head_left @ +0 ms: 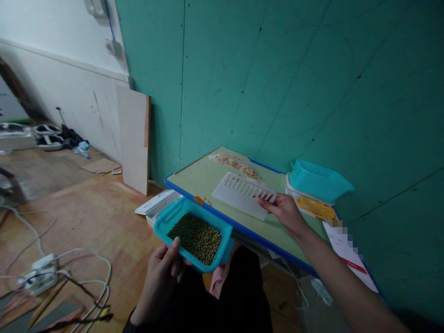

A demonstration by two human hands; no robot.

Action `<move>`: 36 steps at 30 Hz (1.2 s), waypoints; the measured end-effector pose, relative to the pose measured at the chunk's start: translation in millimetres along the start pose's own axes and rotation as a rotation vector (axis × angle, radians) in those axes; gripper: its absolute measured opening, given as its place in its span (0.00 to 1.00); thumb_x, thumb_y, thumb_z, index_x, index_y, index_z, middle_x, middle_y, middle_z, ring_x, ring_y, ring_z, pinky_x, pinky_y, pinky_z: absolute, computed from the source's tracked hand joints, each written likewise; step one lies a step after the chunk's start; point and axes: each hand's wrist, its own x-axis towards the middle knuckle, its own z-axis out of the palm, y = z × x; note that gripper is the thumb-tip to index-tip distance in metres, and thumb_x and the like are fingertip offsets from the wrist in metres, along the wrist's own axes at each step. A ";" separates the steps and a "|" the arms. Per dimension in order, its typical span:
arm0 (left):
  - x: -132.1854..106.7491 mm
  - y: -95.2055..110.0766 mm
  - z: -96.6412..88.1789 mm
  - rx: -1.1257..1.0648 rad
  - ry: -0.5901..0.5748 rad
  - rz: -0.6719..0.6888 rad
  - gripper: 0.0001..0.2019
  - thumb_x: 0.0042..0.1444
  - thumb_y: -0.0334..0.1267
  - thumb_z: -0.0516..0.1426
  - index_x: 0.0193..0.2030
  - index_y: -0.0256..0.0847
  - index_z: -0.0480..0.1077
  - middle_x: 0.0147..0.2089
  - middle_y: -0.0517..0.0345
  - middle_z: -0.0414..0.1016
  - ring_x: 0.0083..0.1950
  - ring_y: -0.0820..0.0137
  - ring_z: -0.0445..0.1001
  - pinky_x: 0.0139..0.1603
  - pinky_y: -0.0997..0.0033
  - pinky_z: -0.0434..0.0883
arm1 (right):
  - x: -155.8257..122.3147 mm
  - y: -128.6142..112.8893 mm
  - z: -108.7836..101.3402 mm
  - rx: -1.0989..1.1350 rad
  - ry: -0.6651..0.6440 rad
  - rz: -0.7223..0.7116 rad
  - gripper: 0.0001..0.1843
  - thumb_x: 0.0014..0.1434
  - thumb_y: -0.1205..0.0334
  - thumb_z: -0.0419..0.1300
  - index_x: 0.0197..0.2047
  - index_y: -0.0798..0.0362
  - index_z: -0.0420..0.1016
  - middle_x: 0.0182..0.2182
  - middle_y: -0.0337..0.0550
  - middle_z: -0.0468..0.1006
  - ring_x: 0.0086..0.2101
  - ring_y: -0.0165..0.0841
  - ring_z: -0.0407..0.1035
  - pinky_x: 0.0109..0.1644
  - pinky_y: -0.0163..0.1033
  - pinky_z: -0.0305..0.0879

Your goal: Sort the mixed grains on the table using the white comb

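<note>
My left hand (163, 268) grips the near left rim of a turquoise plastic container (164, 225), thumb on top. Dried round green beans or peas (196, 238) cover its bottom. The container is held just off the table's near left edge. In my right hand (284, 212) is a white slotted plastic plate (236, 196), pinched at its right end and tilted over the tabletop (189, 178). Behind the plate lies a heap of pale beans or grains (239, 164), spread toward the wall. A few loose pieces sit at the near edge beside an orange clip (199, 200).
At the table's right end, a turquoise basket (317, 180) rests by a white tub (289, 188), with a yellow cloth or glove (315, 208) and papers (347, 249). A green wall (222, 92) stands behind. A board (133, 138) leans there; cables and a power strip (43, 273) lie on the floor.
</note>
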 end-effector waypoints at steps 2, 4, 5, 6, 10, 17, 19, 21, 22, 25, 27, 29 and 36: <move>-0.3 0.9 0.7 -0.007 0.002 -0.002 0.26 0.48 0.58 0.70 0.22 0.40 0.66 0.12 0.69 0.62 0.14 0.79 0.60 0.15 0.80 0.59 | 8.8 1.1 10.0 0.019 0.005 -0.009 0.25 0.48 0.40 0.72 0.38 0.54 0.87 0.36 0.48 0.87 0.38 0.45 0.79 0.46 0.49 0.75; -1.2 2.5 2.3 -0.016 0.020 0.004 0.26 0.47 0.58 0.71 0.21 0.41 0.65 0.12 0.70 0.61 0.13 0.79 0.59 0.15 0.80 0.58 | 16.3 0.9 19.7 0.030 -0.016 -0.014 0.26 0.47 0.39 0.72 0.38 0.54 0.87 0.36 0.48 0.87 0.38 0.45 0.80 0.46 0.50 0.75; -1.8 3.4 3.2 -0.016 0.031 0.005 0.26 0.47 0.58 0.71 0.21 0.41 0.65 0.12 0.70 0.61 0.13 0.79 0.59 0.15 0.80 0.58 | 18.5 0.1 23.7 0.027 -0.029 -0.019 0.26 0.47 0.39 0.72 0.37 0.54 0.87 0.35 0.48 0.87 0.38 0.45 0.80 0.46 0.50 0.75; -2.5 4.3 4.2 -0.015 0.043 0.005 0.26 0.46 0.58 0.71 0.22 0.40 0.65 0.12 0.70 0.62 0.13 0.79 0.59 0.15 0.81 0.58 | 19.4 -1.3 27.0 0.019 -0.043 -0.026 0.26 0.47 0.39 0.72 0.36 0.54 0.87 0.35 0.48 0.87 0.38 0.45 0.80 0.46 0.50 0.75; -3.7 6.1 5.7 -0.008 0.063 -0.029 0.26 0.44 0.58 0.72 0.23 0.41 0.66 0.13 0.71 0.61 0.14 0.79 0.60 0.16 0.80 0.60 | 11.1 -9.0 32.1 -0.005 -0.101 -0.039 0.24 0.48 0.41 0.72 0.36 0.54 0.87 0.35 0.47 0.87 0.39 0.45 0.80 0.46 0.49 0.76; -2.3 3.0 5.0 -0.001 0.054 -0.011 0.26 0.46 0.60 0.70 0.23 0.40 0.67 0.12 0.70 0.60 0.14 0.80 0.57 0.15 0.81 0.59 | 1.1 -8.5 -2.5 -0.043 0.058 -0.032 0.24 0.50 0.42 0.71 0.41 0.54 0.87 0.40 0.49 0.87 0.40 0.46 0.81 0.45 0.48 0.76; -2.8 2.9 5.8 -0.004 0.060 -0.001 0.26 0.46 0.60 0.70 0.23 0.40 0.67 0.12 0.70 0.61 0.14 0.80 0.57 0.15 0.82 0.58 | 3.8 -0.4 -22.6 -0.076 0.185 -0.032 0.26 0.48 0.40 0.72 0.40 0.55 0.86 0.40 0.51 0.87 0.40 0.48 0.81 0.44 0.50 0.76; -3.0 2.7 6.0 -0.016 0.064 0.005 0.26 0.46 0.58 0.71 0.23 0.40 0.67 0.12 0.71 0.60 0.13 0.80 0.58 0.15 0.82 0.58 | 5.5 9.8 -41.5 -0.137 0.276 -0.042 0.28 0.47 0.38 0.72 0.39 0.55 0.86 0.40 0.51 0.87 0.40 0.50 0.81 0.45 0.52 0.76; -2.9 2.5 5.7 -0.025 0.060 0.004 0.25 0.45 0.58 0.72 0.23 0.40 0.67 0.12 0.72 0.60 0.13 0.80 0.58 0.14 0.82 0.58 | 5.5 15.1 -49.3 -0.168 0.299 -0.044 0.28 0.47 0.38 0.72 0.39 0.55 0.86 0.40 0.51 0.87 0.41 0.51 0.80 0.46 0.53 0.76; -2.3 1.6 3.3 -0.033 0.038 -0.006 0.25 0.45 0.58 0.72 0.23 0.41 0.67 0.12 0.72 0.59 0.13 0.79 0.60 0.14 0.81 0.59 | 3.4 29.0 -63.3 -0.221 0.301 -0.041 0.27 0.47 0.38 0.72 0.38 0.54 0.86 0.40 0.50 0.87 0.43 0.52 0.80 0.49 0.55 0.75; -1.6 1.1 1.3 -0.025 0.023 -0.015 0.25 0.47 0.58 0.71 0.23 0.41 0.67 0.12 0.71 0.61 0.14 0.79 0.60 0.15 0.81 0.60 | 1.5 35.3 -65.6 -0.228 0.276 -0.037 0.27 0.48 0.38 0.72 0.38 0.54 0.86 0.39 0.50 0.87 0.42 0.51 0.80 0.49 0.55 0.75; -0.8 1.1 0.1 -0.020 0.013 -0.022 0.24 0.48 0.57 0.71 0.24 0.41 0.67 0.13 0.71 0.63 0.14 0.79 0.61 0.16 0.80 0.61 | -0.2 37.8 -64.3 -0.232 0.243 -0.027 0.27 0.48 0.38 0.71 0.38 0.55 0.86 0.37 0.50 0.87 0.41 0.51 0.81 0.48 0.54 0.76; -0.2 1.3 2.0 -0.007 0.032 -0.019 0.25 0.47 0.58 0.71 0.24 0.41 0.67 0.13 0.69 0.64 0.14 0.79 0.60 0.16 0.80 0.60 | -16.7 18.3 -43.9 -0.300 0.164 -0.055 0.24 0.53 0.40 0.67 0.35 0.55 0.86 0.34 0.48 0.87 0.36 0.49 0.81 0.39 0.48 0.76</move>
